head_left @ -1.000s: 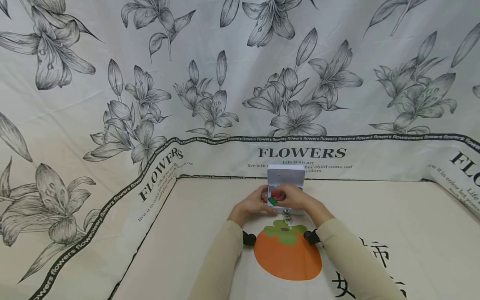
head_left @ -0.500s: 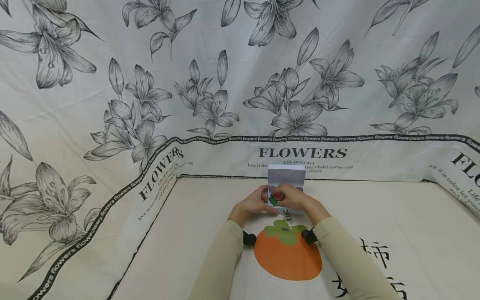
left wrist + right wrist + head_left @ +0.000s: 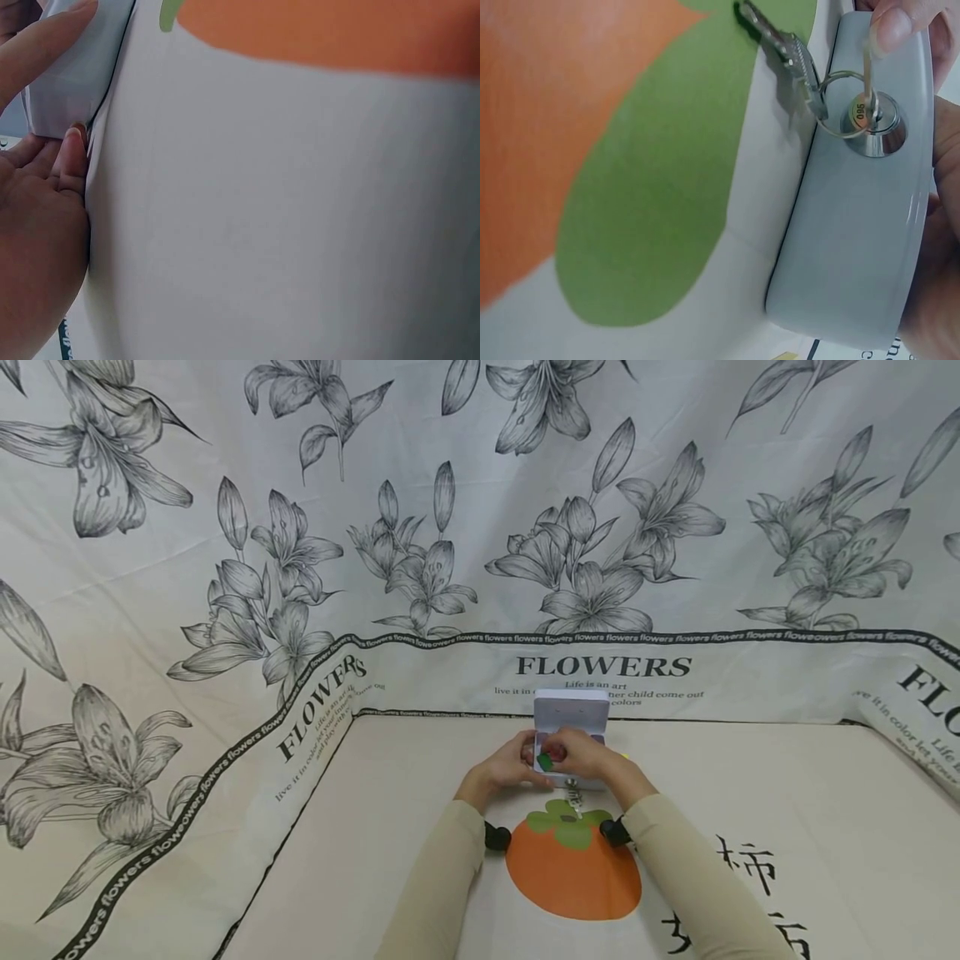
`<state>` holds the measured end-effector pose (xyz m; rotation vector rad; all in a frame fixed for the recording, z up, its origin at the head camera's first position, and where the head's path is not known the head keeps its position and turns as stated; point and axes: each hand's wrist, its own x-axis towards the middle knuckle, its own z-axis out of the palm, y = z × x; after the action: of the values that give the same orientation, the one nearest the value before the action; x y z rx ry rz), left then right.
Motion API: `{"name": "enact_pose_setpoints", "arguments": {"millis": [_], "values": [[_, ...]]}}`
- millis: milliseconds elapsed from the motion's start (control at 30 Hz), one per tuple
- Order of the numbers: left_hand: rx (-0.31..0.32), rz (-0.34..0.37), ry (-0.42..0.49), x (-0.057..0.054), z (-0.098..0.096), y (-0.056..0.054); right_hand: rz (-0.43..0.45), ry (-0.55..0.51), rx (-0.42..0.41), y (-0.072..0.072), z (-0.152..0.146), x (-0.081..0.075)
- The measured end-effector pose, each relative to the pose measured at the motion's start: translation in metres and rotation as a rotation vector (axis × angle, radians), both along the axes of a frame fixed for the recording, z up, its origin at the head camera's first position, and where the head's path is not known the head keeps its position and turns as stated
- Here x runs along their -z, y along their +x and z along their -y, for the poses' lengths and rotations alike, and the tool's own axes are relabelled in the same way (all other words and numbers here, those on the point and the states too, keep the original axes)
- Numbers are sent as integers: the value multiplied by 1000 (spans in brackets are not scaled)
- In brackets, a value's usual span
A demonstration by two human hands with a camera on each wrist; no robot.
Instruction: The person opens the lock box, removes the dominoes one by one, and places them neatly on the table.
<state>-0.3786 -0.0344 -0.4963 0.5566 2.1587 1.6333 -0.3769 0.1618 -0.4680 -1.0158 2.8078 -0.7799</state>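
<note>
A pale grey lock box stands near the back of the table with its lid raised. My left hand grips its left end; in the left wrist view the thumb lies across the box front and the other fingers are at its end. My right hand reaches into the box from the right, fingers bent down. Beside its fingertips shows a small green piece. The box's inside and whatever those fingertips touch are mostly hidden. Keys hang on a ring from the front lock.
The box stands on a light tablecloth printed with an orange persimmon and black characters. Behind it rises a flower-patterned cloth wall. A bit of something yellow shows behind the right wrist.
My right forearm has shifted slightly left. A red piece visible at the right fingertips one second ago no longer shows clearly, and the yellow bit has come into view. The left hand stays put.
</note>
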Motion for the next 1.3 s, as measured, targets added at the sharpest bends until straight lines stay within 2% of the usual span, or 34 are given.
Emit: {"name": "enact_pose_setpoints", "arguments": {"millis": [467, 700, 900, 1133, 1300], "values": [[7, -18, -10, 2, 1, -2, 117, -142, 59, 3, -1, 0], [13, -31, -12, 3, 1, -3, 138, -187, 63, 4, -2, -4], [7, -30, -16, 4, 1, -4, 125, -194, 62, 5, -1, -6], [6, -8, -7, -1, 0, -1, 83, -173, 124, 7, -7, -10], [2, -6, -9, 0, 0, 0, 55, -175, 149, 11, -13, -14]]}}
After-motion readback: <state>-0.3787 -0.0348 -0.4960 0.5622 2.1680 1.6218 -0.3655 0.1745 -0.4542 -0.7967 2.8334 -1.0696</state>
